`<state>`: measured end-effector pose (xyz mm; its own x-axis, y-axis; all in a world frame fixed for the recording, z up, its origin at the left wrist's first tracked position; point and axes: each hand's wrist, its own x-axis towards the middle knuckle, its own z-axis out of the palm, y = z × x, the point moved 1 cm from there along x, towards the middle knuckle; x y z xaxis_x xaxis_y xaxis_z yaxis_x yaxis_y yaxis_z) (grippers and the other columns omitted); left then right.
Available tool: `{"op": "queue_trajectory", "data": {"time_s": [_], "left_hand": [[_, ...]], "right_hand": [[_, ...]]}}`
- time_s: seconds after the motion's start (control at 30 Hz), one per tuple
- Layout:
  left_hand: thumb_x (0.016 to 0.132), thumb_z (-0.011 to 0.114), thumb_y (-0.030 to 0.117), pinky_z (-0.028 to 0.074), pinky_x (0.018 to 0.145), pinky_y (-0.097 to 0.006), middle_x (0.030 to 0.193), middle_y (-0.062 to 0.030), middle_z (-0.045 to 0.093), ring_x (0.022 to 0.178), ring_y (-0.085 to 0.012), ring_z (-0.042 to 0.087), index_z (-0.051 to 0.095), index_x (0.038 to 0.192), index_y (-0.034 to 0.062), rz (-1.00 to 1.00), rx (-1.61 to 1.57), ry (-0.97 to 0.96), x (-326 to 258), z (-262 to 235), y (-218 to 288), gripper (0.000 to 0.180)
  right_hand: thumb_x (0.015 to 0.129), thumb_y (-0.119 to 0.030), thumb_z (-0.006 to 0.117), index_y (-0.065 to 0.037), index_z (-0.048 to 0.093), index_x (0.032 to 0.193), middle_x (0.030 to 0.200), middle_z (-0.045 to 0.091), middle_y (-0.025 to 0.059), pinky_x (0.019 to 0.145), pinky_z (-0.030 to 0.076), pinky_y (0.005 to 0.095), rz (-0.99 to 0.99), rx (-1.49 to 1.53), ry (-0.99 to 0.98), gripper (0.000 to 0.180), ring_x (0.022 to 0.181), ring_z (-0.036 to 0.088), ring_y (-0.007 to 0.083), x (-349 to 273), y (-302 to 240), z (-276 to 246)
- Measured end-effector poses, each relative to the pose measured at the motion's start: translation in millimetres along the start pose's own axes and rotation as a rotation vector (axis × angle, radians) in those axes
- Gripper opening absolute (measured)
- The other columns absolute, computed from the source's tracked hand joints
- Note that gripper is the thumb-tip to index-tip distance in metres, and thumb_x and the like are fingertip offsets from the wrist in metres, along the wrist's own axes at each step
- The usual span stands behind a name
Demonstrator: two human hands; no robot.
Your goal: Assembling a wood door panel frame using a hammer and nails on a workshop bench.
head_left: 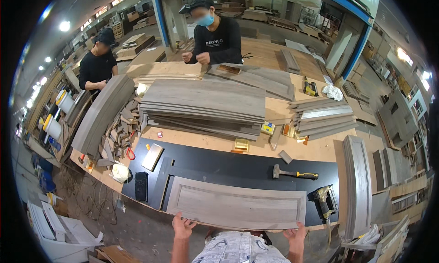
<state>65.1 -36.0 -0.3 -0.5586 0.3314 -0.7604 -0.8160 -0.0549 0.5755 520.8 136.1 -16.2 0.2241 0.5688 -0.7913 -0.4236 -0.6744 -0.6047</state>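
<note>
- Where the near edge of the counter (219,164) meets the person, a grey framed door panel (238,206) lies flat on the black mat, long side toward the person.
- Left hand (183,226): fingers spread open, fingertips touching the panel's near left corner; nothing gripped.
- Right hand (295,233): open, fingers up against the panel's near right corner; nothing enclosed.
- Hammer (292,173) with a yellow-and-black handle lies on the mat just beyond the panel, toward the right.
- Nail gun (323,200) sits just beside the panel's right end, near the counter's corner.
- Dark flat block (141,186) rests on the mat left of the panel; a small wooden board (152,156) lies tilted beyond it.
- Large stack of grey boards (203,107) fills the middle of the counter; a smaller stack (322,118) lies to its right.
- Curved grey moulding (357,185) lies along the right end of the counter.
- Person in a black top (212,32) stands at the far side, both hands near a small wooden piece.
- Second person in black (97,61) works at the far left.
</note>
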Motion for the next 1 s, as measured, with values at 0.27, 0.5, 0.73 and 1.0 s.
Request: {"op": "queue_trajectory", "data": {"time_s": [0.27, 0.5, 0.73, 1.0], "left_hand": [[0.096, 0.05, 0.035, 0.032, 0.1, -0.073, 0.135, -0.0232, 0.046, 0.12, -0.0431, 0.051, 0.037, 0.138, 0.0082, -0.076, 0.021, -0.073, 0, 0, -24, 0.051], [0.091, 0.061, 0.031, 0.043, 0.097, -0.059, 0.126, -0.0175, 0.05, 0.115, -0.0376, 0.053, 0.042, 0.128, 0.0079, -0.103, -0.152, -0.128, -14, 9, -39, 0.048], [0.089, 0.063, 0.032, 0.036, 0.107, -0.058, 0.137, -0.0293, 0.038, 0.125, -0.0432, 0.044, 0.033, 0.138, 0.0063, -0.275, -0.201, 0.015, -36, 28, -59, 0.063], [0.089, 0.063, 0.038, 0.03, 0.113, -0.057, 0.146, -0.0362, 0.028, 0.135, -0.0493, 0.036, 0.011, 0.145, -0.0171, -0.625, -0.13, -0.348, -30, 33, -77, 0.094]], "right_hand": [[0.085, -0.033, 0.061, -0.008, 0.039, 0.142, 0.147, 0.034, 0.0245, 0.104, 0.026, 0.0679, 0.011, 0.069, -0.019, 0.066, 0.136, 0.034, 0.0421, -16, -2, 10], [0.087, -0.033, 0.062, -0.007, 0.025, 0.148, 0.15, 0.028, 0.0262, 0.105, 0.028, 0.0655, 0.127, 0.029, -0.092, 0.075, 0.135, 0.036, 0.0432, -26, 6, 7], [0.093, -0.032, 0.056, 0.007, 0.005, 0.148, 0.152, 0.024, 0.0284, 0.11, 0.028, 0.0602, 0.271, 0.022, -0.173, 0.084, 0.139, 0.032, 0.0416, -46, 13, 39], [0.093, -0.029, 0.057, 0.019, 0.015, 0.143, 0.149, 0.027, 0.0322, 0.116, 0.026, 0.0539, 0.552, 0.117, -0.376, 0.081, 0.141, 0.03, 0.041, -64, 55, 85]]}}
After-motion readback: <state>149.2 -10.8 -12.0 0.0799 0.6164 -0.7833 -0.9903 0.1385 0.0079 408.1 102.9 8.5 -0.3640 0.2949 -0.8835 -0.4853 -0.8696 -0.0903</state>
